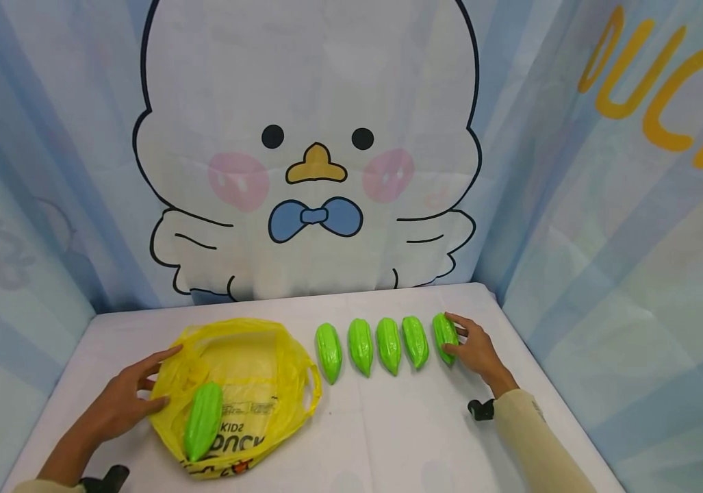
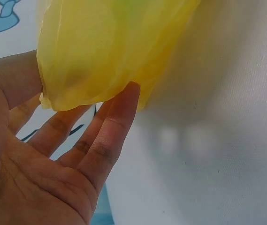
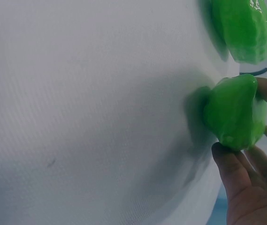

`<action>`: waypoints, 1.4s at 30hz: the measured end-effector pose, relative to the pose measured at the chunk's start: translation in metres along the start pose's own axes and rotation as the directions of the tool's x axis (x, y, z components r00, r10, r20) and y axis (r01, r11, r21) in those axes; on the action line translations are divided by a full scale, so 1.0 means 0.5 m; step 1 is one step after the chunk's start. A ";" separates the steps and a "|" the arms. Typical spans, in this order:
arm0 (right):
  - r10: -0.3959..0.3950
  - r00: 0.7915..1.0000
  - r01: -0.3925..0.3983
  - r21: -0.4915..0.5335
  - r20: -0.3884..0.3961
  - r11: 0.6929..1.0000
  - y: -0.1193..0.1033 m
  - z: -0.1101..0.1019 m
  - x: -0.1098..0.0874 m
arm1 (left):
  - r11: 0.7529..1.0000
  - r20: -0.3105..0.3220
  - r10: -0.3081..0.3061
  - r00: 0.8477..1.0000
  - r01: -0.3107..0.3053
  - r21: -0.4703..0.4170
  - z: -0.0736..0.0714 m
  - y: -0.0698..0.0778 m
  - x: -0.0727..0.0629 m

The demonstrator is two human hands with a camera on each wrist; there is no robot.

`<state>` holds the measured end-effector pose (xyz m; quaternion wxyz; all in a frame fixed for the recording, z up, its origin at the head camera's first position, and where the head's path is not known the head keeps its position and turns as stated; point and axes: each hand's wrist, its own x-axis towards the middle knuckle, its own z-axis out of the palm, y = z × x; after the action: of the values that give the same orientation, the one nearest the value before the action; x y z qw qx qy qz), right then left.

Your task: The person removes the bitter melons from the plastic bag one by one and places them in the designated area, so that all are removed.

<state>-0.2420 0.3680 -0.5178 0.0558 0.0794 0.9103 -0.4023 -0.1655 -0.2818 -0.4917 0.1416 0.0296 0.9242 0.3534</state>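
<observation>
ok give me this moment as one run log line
left hand: touching yellow bag; right hand: holding green vegetable; bag: one vegetable inside; table: four more vegetables in row

Five green ridged gourds (image 1: 389, 346) are lying at lower centre-right; a sixth gourd (image 1: 205, 421), probably inside, is showing at one yellow plastic bag (image 1: 246, 356), lower left. One left hand (image 1: 123, 400) is showing lower left, one right hand (image 1: 479, 350) lower right.

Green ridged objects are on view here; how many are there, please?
6: one green object in the yellow bag, four in a row to the bag's right, and one at the row's right end, held by the right hand. Bag folds might hide more.
</observation>
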 end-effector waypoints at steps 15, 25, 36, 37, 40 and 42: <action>-0.051 0.999 0.051 0.011 -0.014 0.999 -0.010 -0.005 0.003 | 1.000 -0.008 -0.007 1.000 0.007 0.000 -0.001 0.000 -0.002; -0.138 0.988 0.141 0.029 -0.072 0.990 -0.052 -0.002 -0.005 | 1.000 -0.008 0.000 1.000 0.000 0.000 -0.001 -0.001 -0.002; -0.199 0.978 0.204 0.072 -0.069 0.976 -0.119 0.032 -0.021 | 1.000 -0.011 -0.002 1.000 0.002 0.006 0.001 0.000 -0.001; -0.200 0.977 0.205 0.071 -0.070 0.976 -0.123 0.036 -0.023 | 1.000 -0.010 -0.002 1.000 0.002 0.007 0.001 0.000 0.000; -0.220 0.973 0.224 0.074 -0.065 0.972 -0.136 0.047 -0.028 | 1.000 -0.007 0.001 1.000 -0.001 0.007 0.001 0.000 0.001; -0.226 0.972 0.231 0.079 -0.066 0.970 -0.145 0.055 -0.031 | 1.000 -0.004 0.006 1.000 -0.006 0.006 0.002 0.000 0.001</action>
<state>-0.2393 0.2977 -0.4813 -0.0199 -0.0121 0.8964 -0.4426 -0.1657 -0.2811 -0.4923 0.1387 0.0320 0.9254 0.3512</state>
